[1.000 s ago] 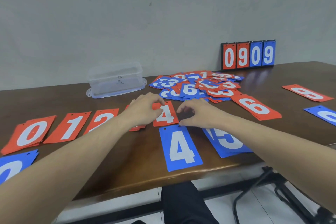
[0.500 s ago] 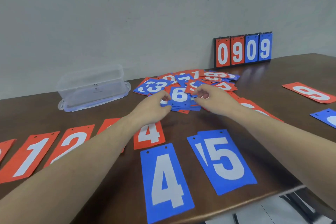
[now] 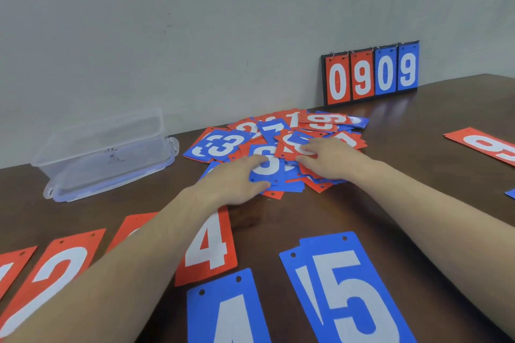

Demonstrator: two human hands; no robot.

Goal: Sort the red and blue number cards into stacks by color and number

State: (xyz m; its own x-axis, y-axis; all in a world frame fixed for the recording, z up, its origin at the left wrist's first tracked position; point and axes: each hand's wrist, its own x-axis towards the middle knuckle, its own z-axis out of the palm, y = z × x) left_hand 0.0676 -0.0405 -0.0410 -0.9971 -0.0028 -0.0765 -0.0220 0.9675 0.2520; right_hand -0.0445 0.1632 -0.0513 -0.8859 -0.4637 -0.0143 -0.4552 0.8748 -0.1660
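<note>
Reaching into the mixed pile (image 3: 281, 145) at frame centre, both hands lay on loose cards. The left hand (image 3: 237, 179) rested on a blue 6 (image 3: 267, 166), thumb at its near edge, fingers relaxed and flat. The right hand (image 3: 328, 157) pressed nearly straight fingers (image 3: 305, 158) onto a red card (image 3: 287, 149). Sorted cards lay on the brown surface (image 3: 278, 211) below: red 2 (image 3: 53, 276) lower left, red 4 (image 3: 211, 245), blue 4 (image 3: 228, 312), blue 5 (image 3: 345, 287). A clear box (image 3: 106, 150) sat upper left; a scoreboard (image 3: 370, 72) stood against the wall.
</note>
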